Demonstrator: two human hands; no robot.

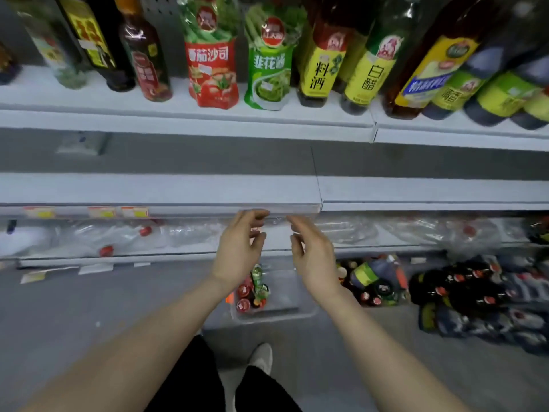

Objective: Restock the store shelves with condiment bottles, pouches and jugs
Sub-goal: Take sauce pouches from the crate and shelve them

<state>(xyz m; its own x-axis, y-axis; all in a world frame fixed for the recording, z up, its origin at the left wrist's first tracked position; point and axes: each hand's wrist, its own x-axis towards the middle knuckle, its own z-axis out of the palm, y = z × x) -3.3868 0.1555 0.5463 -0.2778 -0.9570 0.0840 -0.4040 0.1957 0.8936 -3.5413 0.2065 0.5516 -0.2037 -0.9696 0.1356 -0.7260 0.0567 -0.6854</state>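
Both forearms reach forward from the near edge of the view, over the floor (pixel 74 307). Shelving fills the far side: the top shelf (pixel 178 114) carries upright bottles with a red pouch (pixel 212 72) and a green pouch (pixel 269 75) near its front edge, the middle shelf (pixel 148 188) runs below it, and the lower shelf (pixel 386 242) holds clear jugs (pixel 118 239) with red caps, lying down. Unshelved stock remains on the floor: wrapped packs of dark bottles (pixel 475 292) to the right and a clear bin (pixel 276 310) directly below the hands, with small bottles (pixel 252 292) at its left end. Judged step: between items, with no product in hand. The next move calls for reaching down to the bin or the packs, gripping one item, and standing it upright on a shelf. Left hand (pixel 240 248) and right hand (pixel 312 257) hover side by side just beside the middle shelf's front edge, fingers loosely curled, palms turned toward each other, grasping nothing. Whether the fingertips touch that edge cannot be told.
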